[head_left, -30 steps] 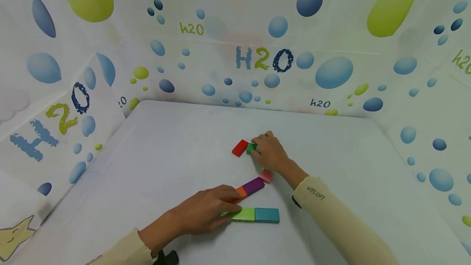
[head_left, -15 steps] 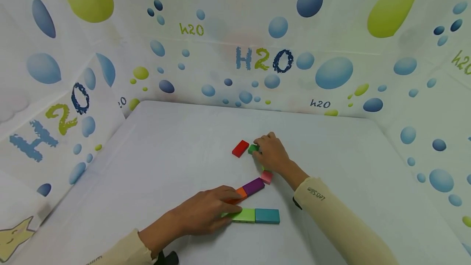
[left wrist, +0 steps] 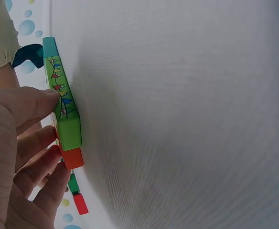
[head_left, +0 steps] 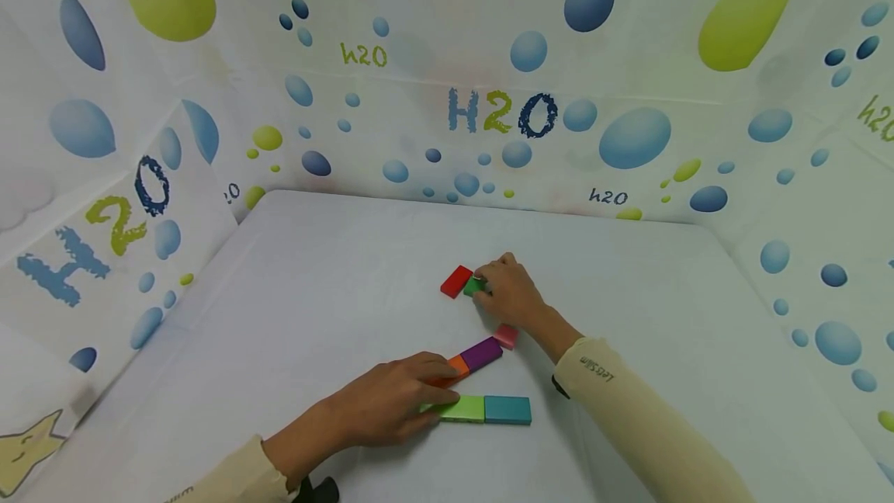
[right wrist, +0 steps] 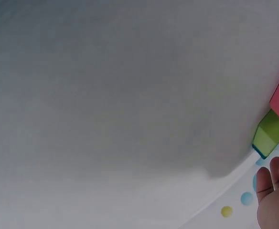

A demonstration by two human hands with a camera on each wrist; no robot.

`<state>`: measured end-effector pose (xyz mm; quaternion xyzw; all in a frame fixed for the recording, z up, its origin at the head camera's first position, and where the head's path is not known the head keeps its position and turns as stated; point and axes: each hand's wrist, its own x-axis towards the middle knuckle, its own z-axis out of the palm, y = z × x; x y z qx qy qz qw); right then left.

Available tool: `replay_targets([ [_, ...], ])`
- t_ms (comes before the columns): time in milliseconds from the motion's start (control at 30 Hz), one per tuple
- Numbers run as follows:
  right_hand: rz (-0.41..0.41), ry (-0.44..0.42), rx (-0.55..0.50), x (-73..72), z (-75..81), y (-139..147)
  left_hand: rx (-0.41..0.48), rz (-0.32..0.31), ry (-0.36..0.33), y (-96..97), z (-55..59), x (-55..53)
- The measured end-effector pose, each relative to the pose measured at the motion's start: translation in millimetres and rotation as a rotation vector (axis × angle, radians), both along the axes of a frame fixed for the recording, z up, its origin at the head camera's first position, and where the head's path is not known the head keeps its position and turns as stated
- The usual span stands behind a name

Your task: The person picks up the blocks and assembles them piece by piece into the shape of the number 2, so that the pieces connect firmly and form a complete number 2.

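Observation:
In the head view, my left hand (head_left: 382, 400) rests over an orange block (head_left: 457, 367) and a light green block (head_left: 462, 408). The left wrist view shows its thumb against the flag-patterned light green block (left wrist: 63, 100), with fingertips at the orange block (left wrist: 73, 158). Farther back, my right hand (head_left: 512, 291) pinches a small green block (head_left: 473, 286) between thumb and fingers, close beside a red block (head_left: 456, 282); whether the two touch is unclear. Most of the green block is hidden by the hand.
A purple block (head_left: 481, 354) adjoins the orange one, with a pink block (head_left: 506, 336) at its far end. Another light green block (right wrist: 271, 133) meets the pink one in the right wrist view. A teal block (head_left: 507, 410) continues the front row. Bubble-printed sheets surround the white surface (head_left: 314, 278).
My right hand and the green block shifted slightly right, then back left toward the red block. The light green piece behind the pink block is now covered in the head view. My left hand stays put.

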<state>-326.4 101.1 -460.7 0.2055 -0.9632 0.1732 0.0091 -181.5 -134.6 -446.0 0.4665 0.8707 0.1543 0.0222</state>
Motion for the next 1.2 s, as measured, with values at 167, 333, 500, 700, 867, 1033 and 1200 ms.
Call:
replay_targets([
  [167,0.029,0.020,-0.006,-3.0,-4.6,-9.3,0.006,-0.002,0.000,-0.8,-0.6,-1.2],
  [333,0.100,0.025,-0.037,-3.0,-6.3,-19.9,0.011,-0.006,0.007,-1.6,-0.5,-2.0],
  [500,0.147,-0.004,-0.069,2.5,-3.0,-31.1,0.010,-0.017,0.021,-2.1,0.3,-2.5],
  [700,0.185,0.007,-0.076,6.1,2.2,-40.6,0.011,-0.025,0.020,-2.8,-0.6,-1.5],
  [867,0.157,0.092,0.048,2.8,11.9,-42.8,0.014,-0.036,0.014,-2.9,-1.2,-1.0],
  [1033,0.092,0.037,0.181,-2.3,18.6,-42.8,0.001,-0.029,0.001,-3.2,-2.3,-0.7],
  [1200,0.057,-0.040,0.190,-5.0,17.5,-41.1,-0.001,-0.024,0.003,-4.0,-4.1,-1.3],
])
